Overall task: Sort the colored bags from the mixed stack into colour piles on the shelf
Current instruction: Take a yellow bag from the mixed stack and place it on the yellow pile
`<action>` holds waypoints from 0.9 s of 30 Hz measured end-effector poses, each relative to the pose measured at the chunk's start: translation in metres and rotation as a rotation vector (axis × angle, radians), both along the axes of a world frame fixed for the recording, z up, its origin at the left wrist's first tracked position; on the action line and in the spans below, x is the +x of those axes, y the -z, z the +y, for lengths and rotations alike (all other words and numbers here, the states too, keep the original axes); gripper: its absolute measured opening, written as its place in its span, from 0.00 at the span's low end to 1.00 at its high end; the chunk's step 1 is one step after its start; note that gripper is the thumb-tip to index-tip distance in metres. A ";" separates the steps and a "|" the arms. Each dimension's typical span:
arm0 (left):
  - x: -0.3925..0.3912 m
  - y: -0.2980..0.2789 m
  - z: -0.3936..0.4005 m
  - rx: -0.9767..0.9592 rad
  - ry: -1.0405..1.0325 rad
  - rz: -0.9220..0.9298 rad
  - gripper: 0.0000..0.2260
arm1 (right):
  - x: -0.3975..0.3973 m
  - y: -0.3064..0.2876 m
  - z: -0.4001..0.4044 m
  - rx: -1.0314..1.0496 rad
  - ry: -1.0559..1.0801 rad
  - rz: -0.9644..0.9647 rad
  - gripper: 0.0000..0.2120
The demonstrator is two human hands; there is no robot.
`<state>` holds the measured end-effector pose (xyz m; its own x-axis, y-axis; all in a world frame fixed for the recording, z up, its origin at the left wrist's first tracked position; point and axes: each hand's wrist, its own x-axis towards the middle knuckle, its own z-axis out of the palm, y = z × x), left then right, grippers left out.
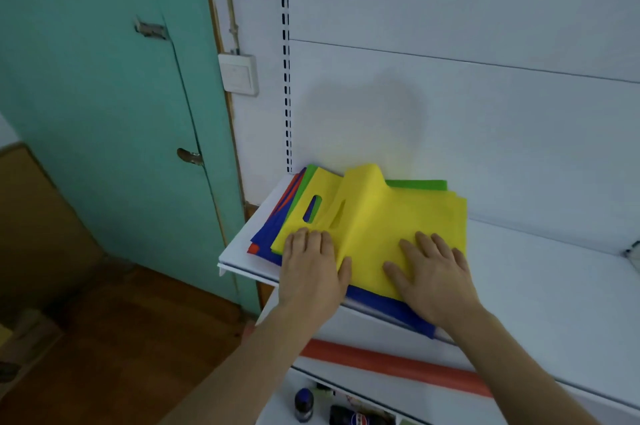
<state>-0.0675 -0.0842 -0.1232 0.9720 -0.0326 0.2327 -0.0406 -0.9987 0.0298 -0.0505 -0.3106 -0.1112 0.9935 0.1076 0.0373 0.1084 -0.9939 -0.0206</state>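
Note:
A mixed stack of flat bags lies at the left end of the white shelf (540,286). On top is a yellow bag (408,216), its left part buckled up into a ridge. Beneath it lies a second yellow bag (311,192) with a cut-out handle. Under those show a green bag (419,184), a blue bag (388,308) and an orange-red bag (291,189). My left hand (311,265) rests flat on the lower yellow bag, thumb against the top bag's fold. My right hand (429,272) lies flat on the top yellow bag, fingers spread.
The shelf stretches bare and white to the right of the stack. A slotted upright (285,53) stands behind it, and a wall switch (239,73) is left of that. A teal door (104,78) fills the left. Bottles (304,404) stand on a lower shelf, below an orange-red strip (391,360).

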 end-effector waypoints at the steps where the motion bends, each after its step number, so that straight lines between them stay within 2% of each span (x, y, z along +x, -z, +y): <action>1: 0.000 0.000 0.001 0.001 -0.021 -0.006 0.33 | 0.000 0.000 -0.003 0.002 0.006 -0.001 0.37; 4: -0.004 -0.002 0.005 -0.014 -0.103 0.050 0.37 | 0.001 -0.001 -0.006 -0.002 0.008 0.014 0.37; 9: -0.007 0.000 0.003 0.019 -0.123 0.098 0.41 | -0.002 0.001 -0.003 0.019 0.005 0.014 0.37; 15: -0.009 -0.001 -0.002 -0.055 -0.007 0.038 0.36 | -0.001 0.003 -0.004 0.024 0.002 0.009 0.37; 19: -0.012 -0.011 -0.011 -0.309 0.085 0.124 0.42 | -0.001 0.003 -0.005 0.045 0.001 0.019 0.35; 22: -0.010 -0.030 -0.015 -0.588 0.131 0.192 0.41 | -0.001 0.003 -0.012 0.139 0.055 -0.006 0.27; 24: -0.007 -0.041 -0.015 -0.777 0.175 0.232 0.38 | -0.001 0.002 -0.022 0.171 0.178 -0.044 0.25; 27: -0.003 -0.054 -0.014 -0.968 0.202 0.300 0.35 | 0.000 -0.002 -0.040 0.255 0.412 -0.019 0.30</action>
<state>-0.0708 -0.0982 -0.0695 0.9916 -0.1296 -0.0052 -0.0631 -0.5171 0.8536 -0.0501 -0.3507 -0.1092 0.9505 -0.3092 0.0295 -0.2902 -0.9179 -0.2705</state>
